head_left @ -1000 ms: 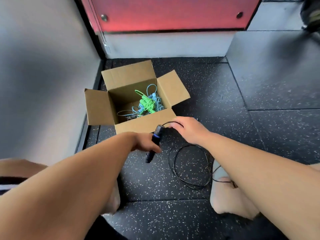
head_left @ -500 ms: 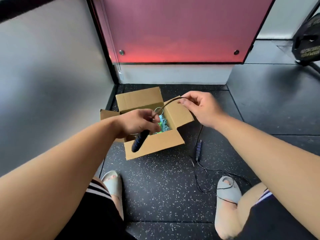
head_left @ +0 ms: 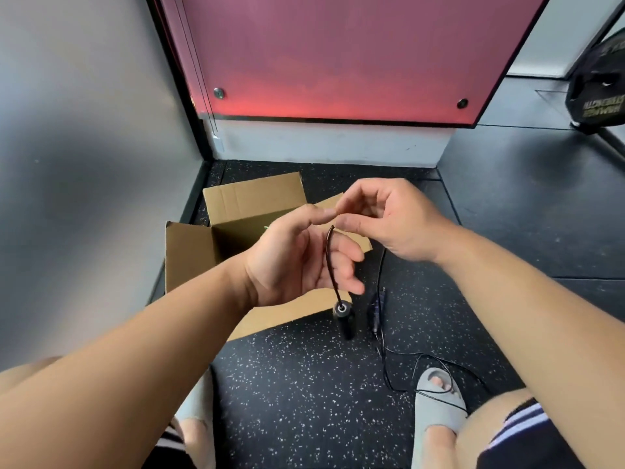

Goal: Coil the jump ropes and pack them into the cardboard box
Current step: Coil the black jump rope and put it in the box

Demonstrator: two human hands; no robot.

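One black jump rope (head_left: 342,314) hangs uncoiled before the cardboard box (head_left: 189,255), pinched in our right hand (head_left: 399,221), our left hand (head_left: 291,262) slack-fingered; coiling and packing await.

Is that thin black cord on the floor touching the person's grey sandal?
Touching. The head view shows the cord trailing along the floor and lying straight across the top of the grey sandal, with no gap visible.

I log the cardboard box (head_left: 250,201) as matt brown corrugated paper, the floor (head_left: 304,384) as grainy black speckled rubber. Rope (head_left: 328,262) is thin black cord with slight sheen, probably plastic-coated; its handle (head_left: 345,321) matt black, end cap shiny. Red wall panel (head_left: 338,62) glossy, smooth.
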